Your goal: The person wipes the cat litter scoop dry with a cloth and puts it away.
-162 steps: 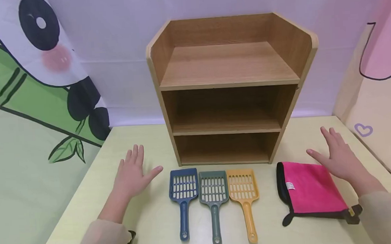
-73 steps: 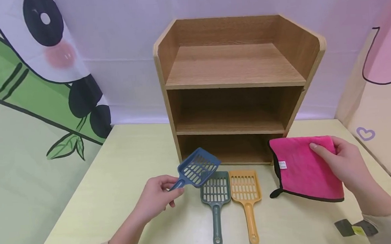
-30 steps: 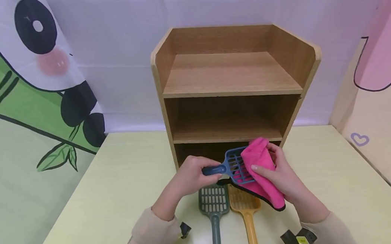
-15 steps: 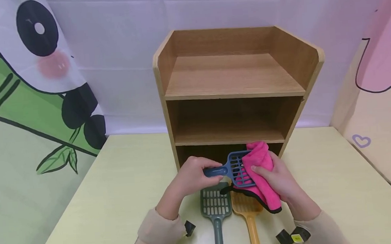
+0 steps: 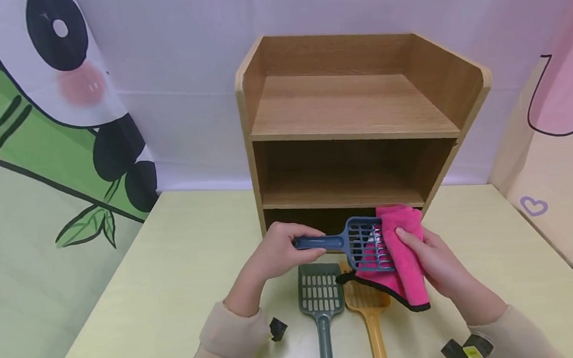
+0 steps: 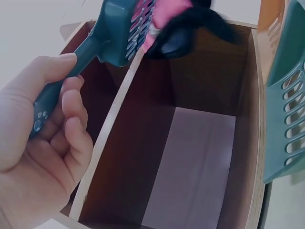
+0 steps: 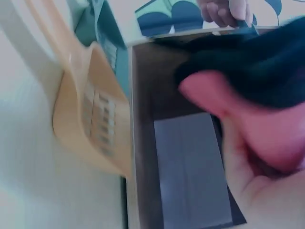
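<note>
Walled at the back by 1 lilac backdrop (image 5: pixel 181 70). Counted below: 1 pale table (image 5: pixel 144 264), bearing 1 wooden shelf unit (image 5: pixel 355 101) with 3 levels. Counted hands: 2, both occupied. Found gripped in the left hand (image 5: pixel 282 250): the handle of 1 blue scoop (image 5: pixel 347 243). Found pinched in the right hand (image 5: pixel 434 257): 1 pink cloth (image 5: pixel 403 259), folded over the scoop's far edge. Located both above the table, before the lowest compartment. Counted scoops: 3, including 1 green scoop (image 5: pixel 322 313) and 1 yellow scoop (image 5: pixel 370 306), side by side on the table. Compared with 0.5 s earlier: more blue grille exposed beside the cloth.
</note>
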A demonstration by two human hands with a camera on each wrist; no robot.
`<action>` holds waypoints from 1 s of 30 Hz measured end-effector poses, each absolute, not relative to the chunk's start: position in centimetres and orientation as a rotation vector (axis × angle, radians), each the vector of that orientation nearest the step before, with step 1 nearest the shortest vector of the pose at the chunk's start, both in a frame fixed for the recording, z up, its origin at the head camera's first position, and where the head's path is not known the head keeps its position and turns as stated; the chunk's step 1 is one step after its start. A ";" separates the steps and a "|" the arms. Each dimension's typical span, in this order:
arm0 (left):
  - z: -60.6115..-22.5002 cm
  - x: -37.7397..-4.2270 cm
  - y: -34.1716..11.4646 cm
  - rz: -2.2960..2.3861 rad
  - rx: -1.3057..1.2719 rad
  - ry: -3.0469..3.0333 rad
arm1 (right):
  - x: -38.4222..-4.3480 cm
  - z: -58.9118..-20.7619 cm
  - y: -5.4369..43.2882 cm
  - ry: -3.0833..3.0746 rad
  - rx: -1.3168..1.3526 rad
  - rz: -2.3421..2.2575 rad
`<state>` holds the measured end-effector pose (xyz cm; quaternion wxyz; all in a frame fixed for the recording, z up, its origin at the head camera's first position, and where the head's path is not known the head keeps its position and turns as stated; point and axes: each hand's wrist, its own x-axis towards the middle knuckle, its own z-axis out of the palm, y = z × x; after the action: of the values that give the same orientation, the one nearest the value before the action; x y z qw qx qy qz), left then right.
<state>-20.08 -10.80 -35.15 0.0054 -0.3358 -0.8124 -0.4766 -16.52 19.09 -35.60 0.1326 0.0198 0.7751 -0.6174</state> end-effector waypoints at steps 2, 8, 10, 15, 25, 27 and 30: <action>-35.1 -20.2 -11.0 -1.520 -1.044 -2.560 | -16.6 -35.6 19.5 2.356 -0.054 -1.693; -35.4 -20.3 -10.9 -1.583 -1.110 -2.597 | -17.7 -35.0 20.4 2.462 -0.518 -1.433; -35.5 -20.4 -10.8 -1.609 -1.153 -2.592 | -18.3 -34.5 20.4 2.425 -0.663 -1.354; -35.6 -20.1 -10.5 -1.692 -1.233 -2.597 | -19.4 -33.1 19.2 2.376 -0.845 -1.100; -35.1 -19.3 -10.1 -1.527 -1.326 -2.655 | -20.5 -32.3 17.1 2.201 -0.865 -0.927; -35.0 -19.3 -10.2 -1.503 -1.316 -2.637 | -20.8 -32.3 17.3 2.239 -0.886 -0.937; -34.9 -19.6 -10.5 -1.493 -1.293 -2.584 | -21.1 -32.3 17.7 2.330 -0.923 -0.967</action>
<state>-19.57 -10.48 -34.87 -0.0556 -0.3970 -0.7933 -0.4582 -21.11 17.74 -32.29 0.2259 -0.3348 0.8450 -0.3506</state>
